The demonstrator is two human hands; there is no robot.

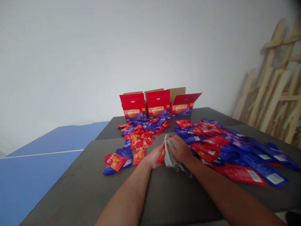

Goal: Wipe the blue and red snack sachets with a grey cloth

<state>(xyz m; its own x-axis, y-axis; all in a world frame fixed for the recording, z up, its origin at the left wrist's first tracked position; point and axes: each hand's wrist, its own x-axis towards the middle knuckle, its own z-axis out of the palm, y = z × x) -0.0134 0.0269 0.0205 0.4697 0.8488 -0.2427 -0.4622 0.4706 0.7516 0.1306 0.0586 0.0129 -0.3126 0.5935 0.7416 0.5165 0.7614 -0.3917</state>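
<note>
Near the middle of the dark table, my left hand [154, 157] is closed on a red sachet [161, 156] with an orange fruit print. A grey cloth [169, 157] is bunched in my right hand [180, 149] and pressed against the sachet's right side. My right fingers curl over the cloth's top, and its lower end hangs toward the table. To the left lies a loose pile of red and blue sachets [138, 142], with a few nearer ones overlapping. On the right spreads a larger heap of red and blue sachets [216, 142], several showing barcodes.
Three red and blue cardboard boxes [158, 108] stand in a row at the far side of the dark table [77, 185], flaps raised. A blue table [47, 157] with a white line adjoins on the left. Wooden frames [270, 88] lean against the wall at right.
</note>
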